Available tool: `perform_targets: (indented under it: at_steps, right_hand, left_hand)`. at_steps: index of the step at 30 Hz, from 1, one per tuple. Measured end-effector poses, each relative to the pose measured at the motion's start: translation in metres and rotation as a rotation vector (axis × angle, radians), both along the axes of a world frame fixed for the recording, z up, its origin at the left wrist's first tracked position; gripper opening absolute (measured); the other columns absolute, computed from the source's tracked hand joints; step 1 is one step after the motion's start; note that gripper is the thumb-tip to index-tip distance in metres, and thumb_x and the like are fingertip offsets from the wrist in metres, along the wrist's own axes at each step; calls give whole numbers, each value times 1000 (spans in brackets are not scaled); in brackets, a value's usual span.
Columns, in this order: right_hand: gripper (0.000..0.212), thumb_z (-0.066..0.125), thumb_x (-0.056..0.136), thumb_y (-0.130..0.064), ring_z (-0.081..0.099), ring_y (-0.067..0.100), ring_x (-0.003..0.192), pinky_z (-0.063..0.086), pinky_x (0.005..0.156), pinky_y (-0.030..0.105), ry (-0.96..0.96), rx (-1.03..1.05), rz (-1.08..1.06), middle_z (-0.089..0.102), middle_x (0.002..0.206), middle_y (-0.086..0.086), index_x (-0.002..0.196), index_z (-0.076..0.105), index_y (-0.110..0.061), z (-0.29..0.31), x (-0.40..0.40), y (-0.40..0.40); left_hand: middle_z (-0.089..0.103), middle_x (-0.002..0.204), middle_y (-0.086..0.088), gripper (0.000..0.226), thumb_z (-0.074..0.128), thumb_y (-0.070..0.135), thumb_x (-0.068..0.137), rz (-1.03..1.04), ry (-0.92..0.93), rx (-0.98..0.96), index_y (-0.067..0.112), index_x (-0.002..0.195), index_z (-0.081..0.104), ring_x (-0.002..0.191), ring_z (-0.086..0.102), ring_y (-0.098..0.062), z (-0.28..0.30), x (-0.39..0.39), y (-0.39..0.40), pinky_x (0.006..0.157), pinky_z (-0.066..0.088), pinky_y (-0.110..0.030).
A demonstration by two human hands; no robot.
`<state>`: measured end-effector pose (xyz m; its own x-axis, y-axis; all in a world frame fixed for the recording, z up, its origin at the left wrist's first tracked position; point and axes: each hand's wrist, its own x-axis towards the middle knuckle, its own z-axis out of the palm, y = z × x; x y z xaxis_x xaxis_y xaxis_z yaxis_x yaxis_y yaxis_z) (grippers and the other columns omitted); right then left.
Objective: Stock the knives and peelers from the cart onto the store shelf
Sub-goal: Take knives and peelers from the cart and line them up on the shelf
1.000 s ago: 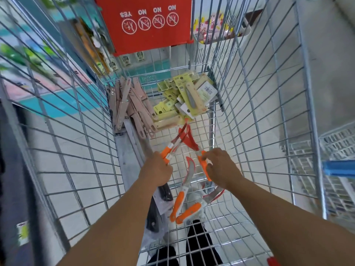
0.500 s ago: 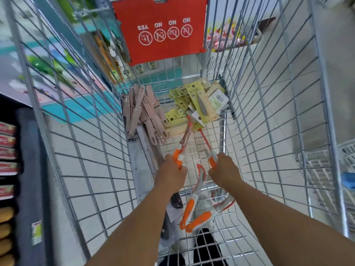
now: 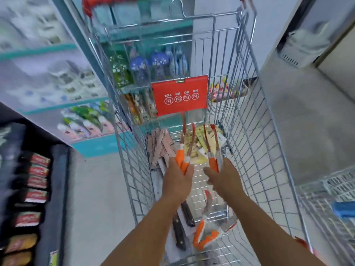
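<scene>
My left hand point(image 3: 177, 182) grips two orange-handled knives point(image 3: 182, 154) with red-sheathed blades pointing away from me. My right hand point(image 3: 223, 180) grips another pair of the same knives point(image 3: 213, 150). Both hands are raised inside the wire cart point(image 3: 255, 150). On the cart floor below lie more orange-handled knives point(image 3: 206, 233) in clear wrap and dark-handled knives point(image 3: 183, 217). At the far end of the cart sit beige peelers point(image 3: 159, 144) and yellow carded packs point(image 3: 199, 143).
A red warning flap point(image 3: 180, 96) hangs at the cart's far end. Store shelves point(image 3: 48, 77) with packaged goods run along the left, with a dark lower rack point(image 3: 28, 189) of packets. A white wire basket point(image 3: 330, 208) stands at the right. The view is motion-blurred.
Both hands rose from the cart floor, each now holding two knives instead of one. The camera tilted up, bringing shelves and the cart's far end into view.
</scene>
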<state>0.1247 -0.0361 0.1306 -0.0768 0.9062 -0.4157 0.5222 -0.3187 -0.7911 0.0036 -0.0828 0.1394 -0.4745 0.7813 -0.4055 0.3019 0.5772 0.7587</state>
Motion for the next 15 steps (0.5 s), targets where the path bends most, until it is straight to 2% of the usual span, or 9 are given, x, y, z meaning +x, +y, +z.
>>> perform_targets:
  at_steps: [3, 7, 11, 15]
  right_hand:
    - [22, 67, 85, -26, 65, 15, 62, 54, 55, 29, 67, 60, 17, 62, 84, 8, 94, 49, -21, 40, -13, -8]
    - [20, 68, 85, -26, 65, 15, 62, 53, 56, 30, 155, 104, 62, 63, 81, 4, 92, 49, -22, 91, -26, -12]
    - [19, 70, 82, -26, 65, 19, 62, 56, 63, 40, 214, 154, 151, 65, 80, 7, 85, 51, -24, 134, -41, -13]
    - [22, 72, 80, -32, 68, 23, 70, 57, 71, 49, 237, 215, 305, 66, 80, 3, 91, 56, -23, 171, -54, -20]
  left_hand:
    - [46, 78, 4, 26, 50, 40, 96, 16, 30, 75, 26, 109, 32, 60, 49, -8, 39, -3, -8, 50, 37, -20]
    - [49, 84, 4, 30, 50, 41, 96, 128, 40, 159, 25, 116, 34, 64, 53, -5, 87, -8, -18, 49, 37, -14]
    - [47, 77, 5, 27, 53, 38, 95, 282, 83, 241, 18, 110, 41, 58, 49, -4, 131, -14, -33, 44, 36, -10]
    - [44, 73, 5, 20, 53, 31, 96, 484, 116, 322, 17, 101, 40, 55, 47, -6, 176, -13, -56, 41, 37, -6]
